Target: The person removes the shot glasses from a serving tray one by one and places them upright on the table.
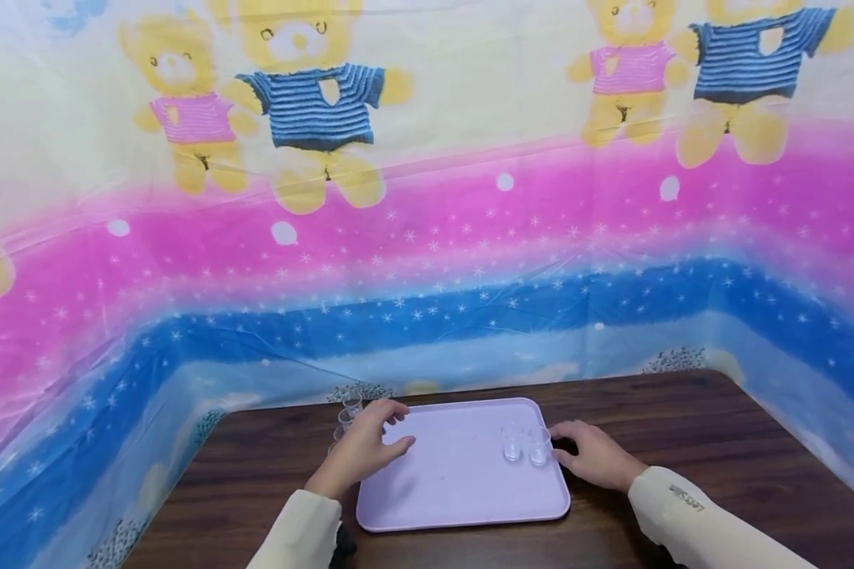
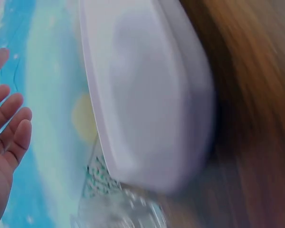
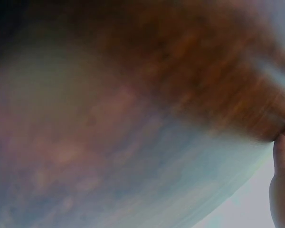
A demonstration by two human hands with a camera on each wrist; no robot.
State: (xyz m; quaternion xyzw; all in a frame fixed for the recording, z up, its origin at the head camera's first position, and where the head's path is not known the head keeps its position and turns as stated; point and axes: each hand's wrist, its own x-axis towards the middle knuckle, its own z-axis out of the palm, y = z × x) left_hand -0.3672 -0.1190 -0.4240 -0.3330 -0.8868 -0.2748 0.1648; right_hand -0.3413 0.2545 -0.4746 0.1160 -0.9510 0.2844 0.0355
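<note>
A pale lilac tray [image 1: 455, 490] lies on the dark wooden table. My left hand [image 1: 370, 442] hovers at the tray's left edge, thumb and fingers spread apart with nothing between them; its relaxed fingers [image 2: 14, 114] also appear in the left wrist view. Small clear cups [image 1: 352, 401] stand in a row just left of the tray, partly hidden behind that hand. On the tray's right side stand a clear cup [image 1: 512, 450] and another clear cup [image 1: 538, 452]. My right hand [image 1: 598, 457] is at the tray's right edge, fingertips close beside the nearer cup, thumb and fingers parted.
The wooden table [image 1: 683, 427] extends to both sides of the tray. Behind it hangs a curtain [image 1: 427, 237] printed with teddy bears, which runs along the table's back and sides. The right wrist view is mostly blurred.
</note>
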